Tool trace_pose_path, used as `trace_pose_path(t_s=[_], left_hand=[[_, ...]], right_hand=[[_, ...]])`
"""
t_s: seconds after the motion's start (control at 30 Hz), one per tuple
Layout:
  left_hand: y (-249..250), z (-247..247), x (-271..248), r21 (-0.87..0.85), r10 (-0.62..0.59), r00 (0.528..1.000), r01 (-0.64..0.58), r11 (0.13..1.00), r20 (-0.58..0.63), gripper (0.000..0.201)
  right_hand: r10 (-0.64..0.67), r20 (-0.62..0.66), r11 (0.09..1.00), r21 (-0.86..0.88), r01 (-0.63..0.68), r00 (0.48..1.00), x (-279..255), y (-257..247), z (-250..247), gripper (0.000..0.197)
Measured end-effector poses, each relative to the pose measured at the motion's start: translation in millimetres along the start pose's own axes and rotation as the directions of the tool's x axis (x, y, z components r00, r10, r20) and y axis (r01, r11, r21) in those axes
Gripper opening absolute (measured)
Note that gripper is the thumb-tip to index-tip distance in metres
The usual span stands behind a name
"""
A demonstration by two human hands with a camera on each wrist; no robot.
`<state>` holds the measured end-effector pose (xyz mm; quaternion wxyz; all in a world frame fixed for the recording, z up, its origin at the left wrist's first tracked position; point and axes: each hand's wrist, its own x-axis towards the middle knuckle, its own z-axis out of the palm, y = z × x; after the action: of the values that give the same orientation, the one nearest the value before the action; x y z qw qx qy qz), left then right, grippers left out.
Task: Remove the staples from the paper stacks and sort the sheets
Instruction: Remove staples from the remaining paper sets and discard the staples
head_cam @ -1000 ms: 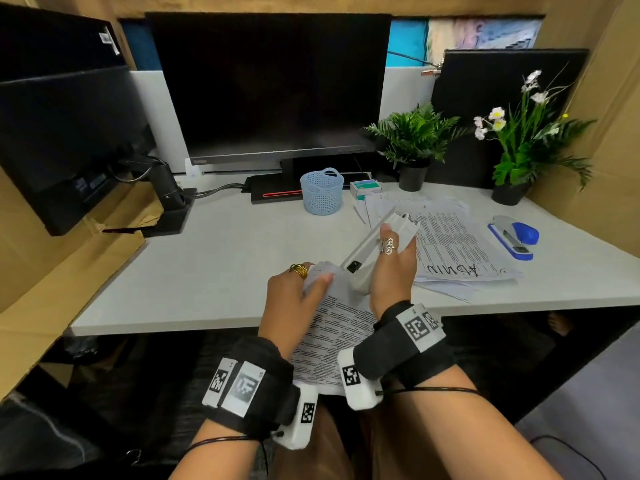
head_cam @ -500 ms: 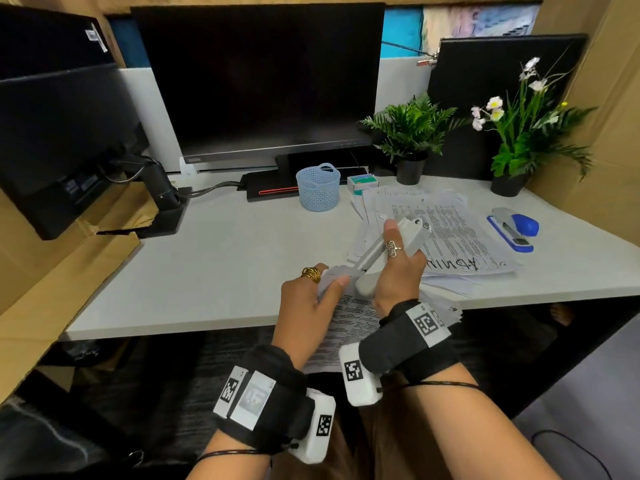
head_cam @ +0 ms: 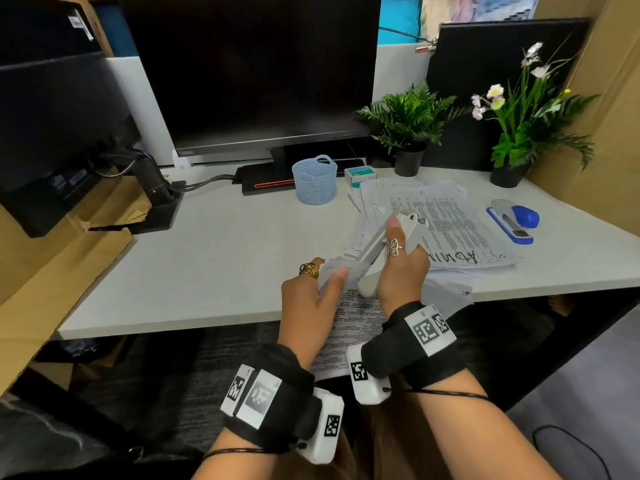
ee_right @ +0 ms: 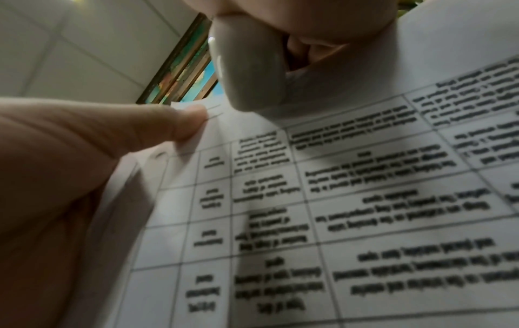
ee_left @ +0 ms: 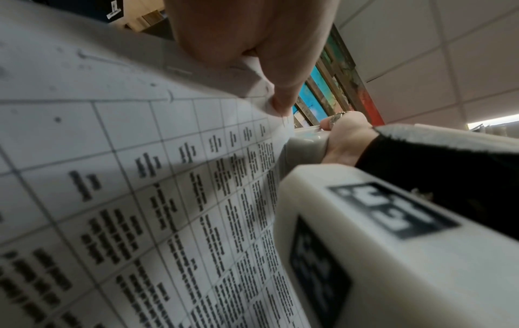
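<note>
Over the desk's front edge my left hand [head_cam: 329, 278] pinches the top corner of a stapled paper stack [head_cam: 353, 327] printed with tables; the rest hangs below the desk edge. My right hand [head_cam: 398, 265] grips a long white staple remover [head_cam: 375, 245], thumb along its top. Its near rounded end sits at the pinched corner. In the left wrist view the thumb [ee_left: 278, 95] presses the paper stack's [ee_left: 140, 177] corner beside the staple remover [ee_left: 306, 137]. The right wrist view shows the staple remover's rounded end [ee_right: 247, 73] against the paper stack [ee_right: 337, 199]. No staple is visible.
A loose pile of printed sheets [head_cam: 446, 220] lies on the white desk [head_cam: 214, 258], right of centre. A blue stapler [head_cam: 514, 221] lies to the pile's right. Behind stand a blue mesh basket [head_cam: 314, 180], a staple box [head_cam: 360, 175], two potted plants and dark monitors.
Both hands have kept their holds and moved slightly forward over the desk edge. The staple remover's far end now reaches further over the sheet pile.
</note>
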<state>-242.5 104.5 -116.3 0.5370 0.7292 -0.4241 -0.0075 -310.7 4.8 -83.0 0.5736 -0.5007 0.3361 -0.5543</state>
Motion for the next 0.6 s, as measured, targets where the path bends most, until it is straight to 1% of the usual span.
trace_pose_path(t_s=[0.2, 0.4, 0.47, 0.53, 0.6], left_hand=[[0, 2, -3, 0.028, 0.018, 1.000, -0.018, 0.999, 0.003, 0.030], [2, 2, -11, 0.014, -0.010, 0.999, 0.009, 1.000, 0.037, 0.026], [2, 1, -14, 0.016, 0.002, 0.999, -0.003, 1.000, 0.046, 0.025], [1, -3, -14, 0.030, 0.015, 0.999, -0.016, 0.999, 0.038, 0.025], [-7, -8, -12, 0.078, -0.002, 1.000, 0.001, 0.997, 0.010, 0.036]], right_hand=[[0.012, -0.036, 0.998, 0.060, -0.010, 0.999, 1, 4, 3, 0.019], [0.032, -0.001, 0.993, 0.115, -0.032, 0.999, 0, 7, 7, 0.012], [0.042, 0.014, 0.991, 0.126, -0.043, 0.999, -1, 9, 7, 0.009], [0.071, 0.065, 0.993, 0.088, -0.076, 0.995, 0, 9, 8, 0.005], [0.156, 0.151, 0.988, -0.031, -0.153, 0.976, 6, 11, 13, 0.010]])
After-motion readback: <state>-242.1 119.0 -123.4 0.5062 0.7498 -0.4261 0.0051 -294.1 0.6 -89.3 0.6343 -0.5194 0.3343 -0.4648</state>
